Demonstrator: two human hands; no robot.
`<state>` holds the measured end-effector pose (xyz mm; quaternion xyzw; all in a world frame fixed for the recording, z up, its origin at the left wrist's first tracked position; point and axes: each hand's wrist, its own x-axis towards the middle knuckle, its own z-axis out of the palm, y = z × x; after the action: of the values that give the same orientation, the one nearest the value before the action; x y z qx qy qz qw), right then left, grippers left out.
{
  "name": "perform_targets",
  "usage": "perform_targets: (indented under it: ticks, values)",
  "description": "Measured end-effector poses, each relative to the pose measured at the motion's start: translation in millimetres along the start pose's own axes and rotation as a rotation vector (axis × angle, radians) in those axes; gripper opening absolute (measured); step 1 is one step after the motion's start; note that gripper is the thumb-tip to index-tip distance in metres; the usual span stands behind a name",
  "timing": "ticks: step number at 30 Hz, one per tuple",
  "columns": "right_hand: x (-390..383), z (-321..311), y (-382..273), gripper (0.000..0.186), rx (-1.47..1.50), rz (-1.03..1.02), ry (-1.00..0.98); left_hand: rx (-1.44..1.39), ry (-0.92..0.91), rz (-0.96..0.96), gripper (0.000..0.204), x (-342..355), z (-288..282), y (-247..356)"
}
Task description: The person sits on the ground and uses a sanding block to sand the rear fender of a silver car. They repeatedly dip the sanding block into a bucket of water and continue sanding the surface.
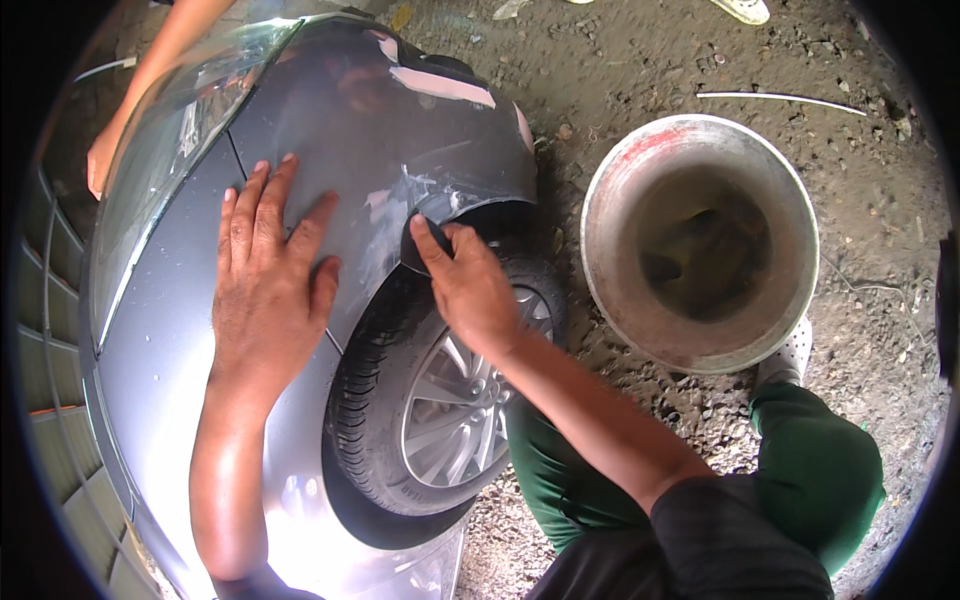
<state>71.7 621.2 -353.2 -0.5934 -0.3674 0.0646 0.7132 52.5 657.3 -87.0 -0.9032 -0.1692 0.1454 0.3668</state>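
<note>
My left hand (268,270) lies flat on the grey car's body panel (170,290), fingers spread, with nothing in it. My right hand (472,285) grips a dark, flat pad (417,250) at the upper edge of the wheel arch; its exact kind is hard to make out. Around the pad the paint looks wet, scuffed and whitish (385,220). Pinkish filler patches (440,86) mark the panel farther off. Below my right hand sits the wheel (455,420), with a silver multi-spoke rim and black tyre.
A large pale bucket (605,255) holding murky water and dark, unclear things stands on the rough dirt ground (560,60) to the right. Another person's arm (150,80) reaches in beside the headlight (195,130). A thin white strip (780,97) lies beyond the bucket.
</note>
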Motion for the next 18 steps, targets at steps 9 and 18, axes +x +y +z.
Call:
perform_targets:
  ticks: [9, 18]
  values:
    - [3, -9, 18, 0.064, -0.027, -0.104, -0.110, 0.017, -0.019, -0.010, 0.057, 2, -1, 0]
    - [11, -28, 38, 0.070, 0.075, 0.039, -0.108, 0.031, -0.029, -0.006, 0.057, 3, -4, 2]
